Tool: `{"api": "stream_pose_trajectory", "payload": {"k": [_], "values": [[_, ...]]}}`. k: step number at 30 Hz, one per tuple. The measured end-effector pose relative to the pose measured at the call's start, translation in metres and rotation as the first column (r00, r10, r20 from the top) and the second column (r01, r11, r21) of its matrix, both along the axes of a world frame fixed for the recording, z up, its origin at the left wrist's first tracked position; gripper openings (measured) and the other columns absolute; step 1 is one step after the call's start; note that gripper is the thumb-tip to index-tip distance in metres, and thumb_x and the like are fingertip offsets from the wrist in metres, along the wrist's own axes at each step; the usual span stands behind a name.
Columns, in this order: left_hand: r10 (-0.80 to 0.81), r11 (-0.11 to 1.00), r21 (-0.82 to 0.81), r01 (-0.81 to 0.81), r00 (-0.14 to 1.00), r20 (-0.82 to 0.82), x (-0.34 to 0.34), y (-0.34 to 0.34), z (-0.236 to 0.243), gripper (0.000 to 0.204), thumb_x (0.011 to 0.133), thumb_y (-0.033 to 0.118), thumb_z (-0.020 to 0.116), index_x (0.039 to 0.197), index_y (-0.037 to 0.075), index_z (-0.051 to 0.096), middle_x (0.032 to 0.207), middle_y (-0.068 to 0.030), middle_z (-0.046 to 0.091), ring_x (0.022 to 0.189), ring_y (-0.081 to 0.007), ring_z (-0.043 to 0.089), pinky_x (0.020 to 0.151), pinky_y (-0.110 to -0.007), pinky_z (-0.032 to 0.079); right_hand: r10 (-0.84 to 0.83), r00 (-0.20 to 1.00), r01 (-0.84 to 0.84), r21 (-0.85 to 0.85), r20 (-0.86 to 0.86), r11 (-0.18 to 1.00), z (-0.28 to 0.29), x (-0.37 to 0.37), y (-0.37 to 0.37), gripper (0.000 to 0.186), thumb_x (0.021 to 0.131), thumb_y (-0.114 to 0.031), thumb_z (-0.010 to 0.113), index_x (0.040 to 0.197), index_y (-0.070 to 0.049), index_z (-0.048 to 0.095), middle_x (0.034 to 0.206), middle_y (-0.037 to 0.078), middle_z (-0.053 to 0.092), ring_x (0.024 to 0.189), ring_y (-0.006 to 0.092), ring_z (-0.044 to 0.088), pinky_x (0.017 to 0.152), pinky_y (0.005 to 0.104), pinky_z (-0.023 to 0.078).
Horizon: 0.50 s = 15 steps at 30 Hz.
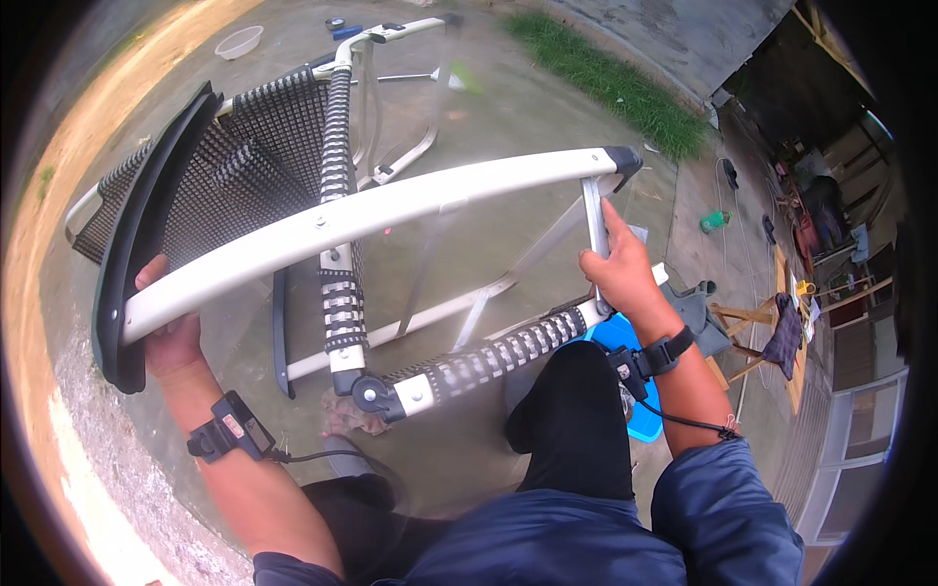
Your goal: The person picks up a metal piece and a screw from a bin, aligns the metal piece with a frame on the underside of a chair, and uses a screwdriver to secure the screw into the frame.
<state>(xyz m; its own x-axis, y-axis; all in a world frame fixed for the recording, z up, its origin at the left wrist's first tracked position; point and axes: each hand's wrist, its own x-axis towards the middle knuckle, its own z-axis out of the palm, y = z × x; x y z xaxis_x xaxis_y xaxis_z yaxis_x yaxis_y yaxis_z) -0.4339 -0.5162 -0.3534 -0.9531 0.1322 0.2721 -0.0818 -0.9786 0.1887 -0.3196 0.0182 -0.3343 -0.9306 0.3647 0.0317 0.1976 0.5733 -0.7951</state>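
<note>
A folding lounge chair (391,208) with a white metal frame lies tipped over in front of me. My left hand (176,344) is closed round the left end of its long curved white bar, beside a black armrest (147,239); part of that hand is hidden behind the bar. At the bar's right end, close to a black end cap (622,161), my right hand (625,272) grips a flat metal strut (593,210). Black-and-white woven mesh (278,127) spans the frame on the far left. A dark round hinge (371,394) sits low in the middle.
A blue plastic container (645,422) stands by my right knee. Wooden pieces and a small stand (752,317) are at the right, with a green bottle (715,221) beyond them. A pale basin (239,42) lies far left. Grass (611,83) borders the concrete.
</note>
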Motion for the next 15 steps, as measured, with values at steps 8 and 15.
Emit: {"api": "stream_pose_trajectory", "payload": {"k": [8,15], "values": [[0.135,0.991,-0.002,-0.135,0.991,0.002,0.017,0.024,0.05,0.02,0.093,0.014,0.05,0.091,-0.006,0.048,0.087,-0.0101,0.051,0.039,-0.0054,0.03,0.035,-0.02,0.025,0.029,0.999,-0.032,-0.09,-0.03,0.995,0.011,-0.011,0.013,0.078,0.077,-0.007,0.06,0.148,0.007,0.031,0.083,0.004,0.06,0.06,0.0085,0.055,0.054,0.0253,0.047],[0.265,0.952,-0.132,-0.276,0.959,-0.095,0.042,-0.01,0.135,0.03,0.094,0.018,0.045,0.096,-0.012,0.049,0.089,-0.0124,0.051,0.036,-0.0055,0.03,0.032,-0.019,0.022,0.111,0.994,-0.113,-0.249,-0.021,0.962,0.039,-0.017,-0.031,0.077,0.078,-0.005,0.057,0.149,0.006,0.03,0.076,0.002,0.054,0.051,0.0099,0.053,0.047,0.027,0.045]]}}
